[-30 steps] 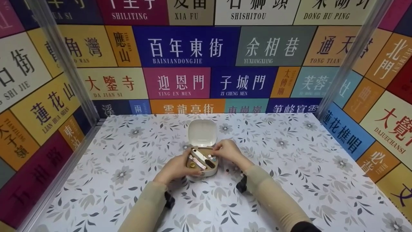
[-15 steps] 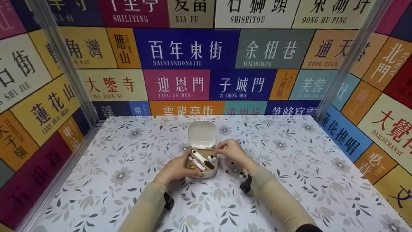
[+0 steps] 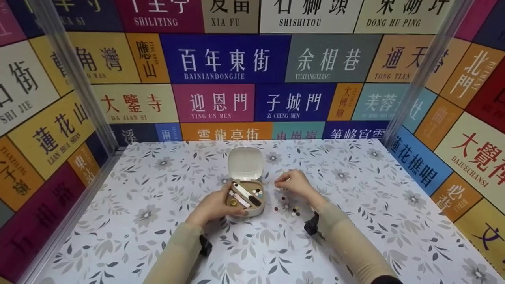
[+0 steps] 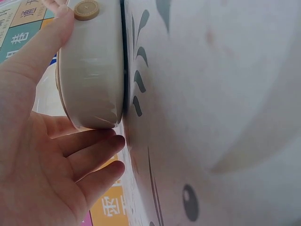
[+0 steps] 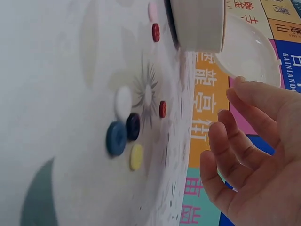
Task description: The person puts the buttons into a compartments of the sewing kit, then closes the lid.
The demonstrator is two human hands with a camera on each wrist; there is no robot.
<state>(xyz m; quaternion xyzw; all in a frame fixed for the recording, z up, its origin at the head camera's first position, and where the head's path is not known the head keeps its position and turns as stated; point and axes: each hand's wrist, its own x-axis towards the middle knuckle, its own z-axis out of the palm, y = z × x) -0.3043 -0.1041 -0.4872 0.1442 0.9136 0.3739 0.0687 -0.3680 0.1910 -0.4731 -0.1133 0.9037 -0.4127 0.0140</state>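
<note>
A small cream sewing box [image 3: 255,212] stands on the cloth, its lid [image 3: 245,163] raised at the back. My left hand [image 3: 208,208] grips its left side, the thumb at the front near a tan button-shaped catch [image 4: 87,9] in the left wrist view. Inside lie a slim white tool with a dark end [image 3: 246,193], a pinkish strip [image 3: 240,199], a small gold round piece [image 3: 233,202] and several buttons [image 3: 258,193] in the right compartment. Right of the box, my right hand [image 3: 299,184] hovers with loosely bent fingers; nothing shows between its fingertips.
Loose buttons lie on the floral cloth [image 3: 355,228] right of the box, among them a blue button [image 5: 116,138], a white button [image 5: 123,102], a yellow button [image 5: 136,157] and a red button [image 5: 162,109]. Sign-printed panels [image 3: 225,59] enclose the back and sides.
My right hand has drawn away from the box's right rim toward the right, uncovering the loose buttons. The left hand keeps its hold on the box.
</note>
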